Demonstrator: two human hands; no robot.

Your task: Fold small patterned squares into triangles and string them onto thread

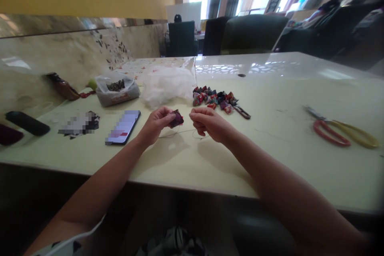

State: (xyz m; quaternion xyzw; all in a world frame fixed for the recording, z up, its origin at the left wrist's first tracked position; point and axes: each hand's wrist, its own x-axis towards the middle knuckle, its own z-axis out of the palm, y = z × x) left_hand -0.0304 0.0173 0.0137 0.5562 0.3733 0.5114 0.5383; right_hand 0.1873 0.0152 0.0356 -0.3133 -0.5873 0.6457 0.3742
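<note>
Between the thumb and fingers of my left hand point(161, 121) is a small dark purple fabric piece point(177, 118) with a bit of red at its edge. My right hand point(207, 122) is closed in a pinch just to the right of it, apart from the cloth. Whatever sits between its fingertips is too small to make out. A thin thread point(171, 135) hangs in loops below both hands. Behind my right hand lies a pile of small stuffed patterned fabric pieces point(211, 98), in red and dark colours.
Scissors point(331, 126) with one red and one yellow handle lie at the right. On the left are a phone point(124, 126), dark fabric scraps point(91, 124), a plastic bag point(118, 95) and a dark cylindrical object point(27, 123). White stuffing point(166, 86) stands behind my hands, near thread snips point(242, 113).
</note>
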